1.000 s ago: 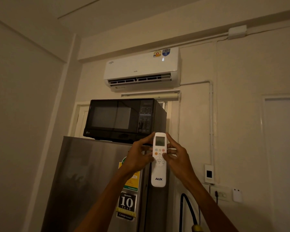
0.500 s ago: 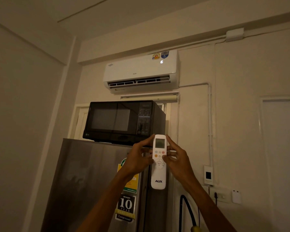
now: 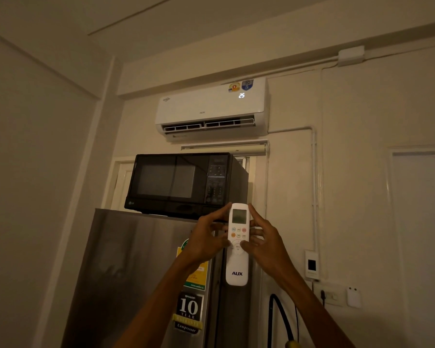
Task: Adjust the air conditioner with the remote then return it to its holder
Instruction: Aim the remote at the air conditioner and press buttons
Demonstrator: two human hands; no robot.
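Note:
I hold a white AUX remote (image 3: 237, 270) upright between both hands, its small screen facing me. My left hand (image 3: 204, 241) grips its left side and my right hand (image 3: 264, 241) grips its right side, the right thumb resting on the round button pad. High on the wall ahead hangs the white air conditioner (image 3: 206, 109), its louvre open and its lit display reading 25. A small white holder-like fitting (image 3: 353, 297) sits low on the wall at the right.
A black microwave (image 3: 183, 183) stands on top of a steel fridge (image 3: 126, 272) right behind the remote. A wall switch box (image 3: 312, 265), a socket with a plug (image 3: 328, 296) and a black cable (image 3: 281, 317) are at the lower right. A door frame (image 3: 417, 222) is at the far right.
The air conditioner's display has changed from a single digit to 25. The remote and both hands have sunk slightly in view; the grip is the same.

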